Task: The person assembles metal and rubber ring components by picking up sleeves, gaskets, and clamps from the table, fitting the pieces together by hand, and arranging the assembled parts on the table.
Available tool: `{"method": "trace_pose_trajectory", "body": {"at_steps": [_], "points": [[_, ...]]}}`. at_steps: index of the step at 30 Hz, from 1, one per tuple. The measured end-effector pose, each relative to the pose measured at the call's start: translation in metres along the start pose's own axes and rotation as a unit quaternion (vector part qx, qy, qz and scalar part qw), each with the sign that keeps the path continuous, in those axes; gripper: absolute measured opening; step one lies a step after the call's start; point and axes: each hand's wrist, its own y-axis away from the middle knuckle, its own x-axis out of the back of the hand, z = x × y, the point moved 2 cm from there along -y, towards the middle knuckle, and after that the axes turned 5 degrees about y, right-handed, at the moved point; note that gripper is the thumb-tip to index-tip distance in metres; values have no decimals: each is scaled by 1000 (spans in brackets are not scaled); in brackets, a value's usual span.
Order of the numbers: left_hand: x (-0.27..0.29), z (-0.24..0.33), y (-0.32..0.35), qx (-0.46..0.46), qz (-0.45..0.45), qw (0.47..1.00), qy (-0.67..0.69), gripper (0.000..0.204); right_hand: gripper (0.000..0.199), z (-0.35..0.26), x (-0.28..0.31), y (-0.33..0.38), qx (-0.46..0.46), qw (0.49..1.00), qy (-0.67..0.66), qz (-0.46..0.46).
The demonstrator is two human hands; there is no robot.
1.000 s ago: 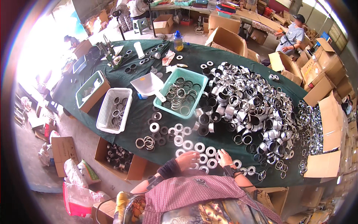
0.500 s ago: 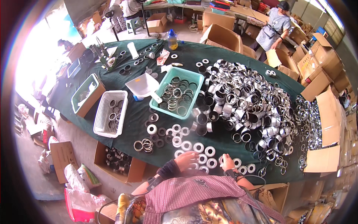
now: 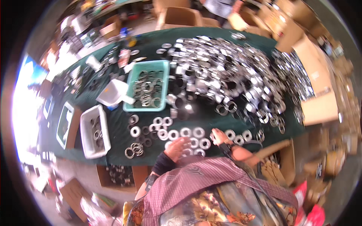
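Note:
My left hand (image 3: 176, 148) lies over the near white rings with its fingers stretched out, holding nothing that I can see. A dark band wraps its wrist. My right hand (image 3: 220, 137) has its fingers closed at the edge of a white ring (image 3: 212, 138), which they partly hide. Between and beyond my hands, several flat white rings (image 3: 198, 128) lie close together on the green cloth. A few more white rings (image 3: 229, 131) lie to the right of my right hand. Thin metal rings (image 3: 130, 151) are heaped to the left of my left hand.
A large pile of shiny metal rings (image 3: 222, 71) covers the table's far right. A green basket (image 3: 166, 88) of rings, a white dustpan (image 3: 112, 91) and a white basket (image 3: 106, 132) stand left. An open cardboard box (image 3: 320, 109) holds small rings at right. A person (image 3: 218, 8) stands beyond.
The whole view has turned and blurred, so the table sits further left and higher. My left hand remains flat over the rings; my right hand remains at a white ring.

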Motion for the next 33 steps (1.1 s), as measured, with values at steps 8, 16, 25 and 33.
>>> {"method": "trace_pose_trajectory", "body": {"at_steps": [8,16,25,33], "points": [[-29,-4,-16,61,-10,995,-76,37,11,-12,6,35,-122,947,223,198],[-41,-10,-25,81,-3,989,-123,42,57,-7,38,71,-136,949,68,277],[-48,-15,-38,91,27,986,-134,44,31,121,80,145,-455,799,95,381],[-44,-17,-49,83,52,988,-122,44,36,157,96,157,-465,857,150,160]]}}
